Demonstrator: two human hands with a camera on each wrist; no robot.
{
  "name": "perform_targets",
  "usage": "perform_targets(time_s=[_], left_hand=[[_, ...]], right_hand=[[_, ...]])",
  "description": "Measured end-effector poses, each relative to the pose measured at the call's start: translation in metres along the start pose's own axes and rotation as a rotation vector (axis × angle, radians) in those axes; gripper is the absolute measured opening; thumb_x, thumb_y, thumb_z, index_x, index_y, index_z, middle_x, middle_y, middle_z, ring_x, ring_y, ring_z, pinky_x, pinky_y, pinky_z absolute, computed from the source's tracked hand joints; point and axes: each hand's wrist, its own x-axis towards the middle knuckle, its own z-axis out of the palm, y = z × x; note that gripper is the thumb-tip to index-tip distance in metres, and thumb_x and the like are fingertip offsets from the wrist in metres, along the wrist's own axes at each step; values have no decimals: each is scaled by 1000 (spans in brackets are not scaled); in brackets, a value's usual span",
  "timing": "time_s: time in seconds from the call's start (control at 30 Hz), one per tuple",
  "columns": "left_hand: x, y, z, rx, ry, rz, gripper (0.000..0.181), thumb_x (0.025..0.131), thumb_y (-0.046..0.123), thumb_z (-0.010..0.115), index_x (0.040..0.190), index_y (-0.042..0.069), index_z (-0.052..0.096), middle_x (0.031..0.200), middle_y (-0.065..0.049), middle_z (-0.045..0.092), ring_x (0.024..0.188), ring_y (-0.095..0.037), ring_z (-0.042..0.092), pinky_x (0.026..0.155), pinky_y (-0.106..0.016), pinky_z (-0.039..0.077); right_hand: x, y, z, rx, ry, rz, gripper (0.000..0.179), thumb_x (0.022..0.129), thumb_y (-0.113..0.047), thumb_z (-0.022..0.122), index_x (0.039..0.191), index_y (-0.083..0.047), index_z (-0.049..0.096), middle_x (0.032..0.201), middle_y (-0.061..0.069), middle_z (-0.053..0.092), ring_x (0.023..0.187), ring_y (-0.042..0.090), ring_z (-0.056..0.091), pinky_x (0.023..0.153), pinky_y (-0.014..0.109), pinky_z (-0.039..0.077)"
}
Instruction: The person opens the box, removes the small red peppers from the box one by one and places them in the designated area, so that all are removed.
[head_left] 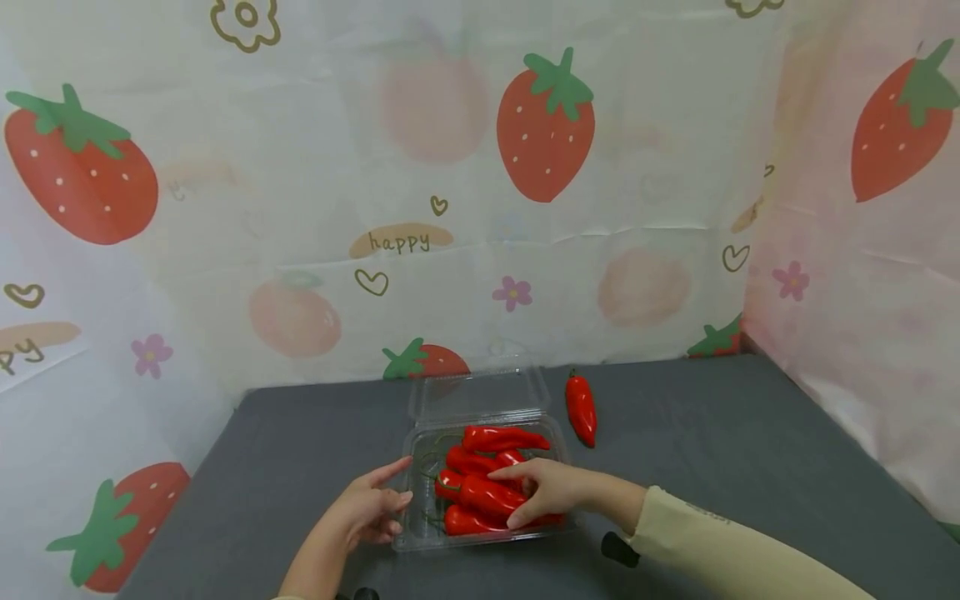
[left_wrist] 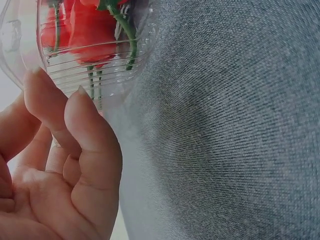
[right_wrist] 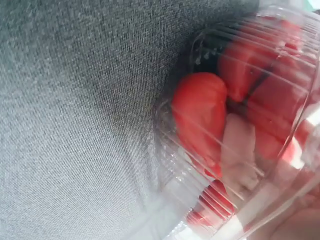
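Several red chili peppers with green stems lie in a clear plastic clamshell box whose lid is folded back. My right hand reaches into the box from the right, thumb and fingers around the wide end of one pepper. Through the clear wall in the right wrist view, a finger shows between peppers. My left hand is at the box's left side, index finger stretched along the rim, thumb close to the wall. In the left wrist view its fingertips are right by the ridged wall.
Another red pepper lies on the grey cloth-covered table, to the right of the lid. Behind the table and at both sides hang light curtains printed with strawberries and flowers. A small black object is under the right sleeve.
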Motion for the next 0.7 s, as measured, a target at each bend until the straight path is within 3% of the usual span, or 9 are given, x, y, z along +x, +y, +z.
perform_targets(time_s=[0.23,0.5,0.7], left_hand=[[-1,0,1,-12,10,-1,62,93,4,62,150,7,37,68,-4,53,45,-8,50,45,-23,45],[-4,1,1,-15,2,-1,61,94,4,60,150,7,36,70,-2,54,45,-7,50,45,-22,44],[-4,1,1,-14,5,-1,61,94,4,60,150,7,36,70,-3,55,45,-7,50,44,-22,43]], right_hand=[[0,0,0,65,-5,8,56,86,-4,72,139,-5,54,71,1,46,64,15,38,57,26,32],[-3,2,-5,106,-46,-19,53,87,-1,67,139,-6,54,107,5,59,91,18,49,75,30,45],[-5,6,-10,210,-13,0,57,86,-2,65,141,-8,52,139,15,46,119,32,46,86,40,50]])
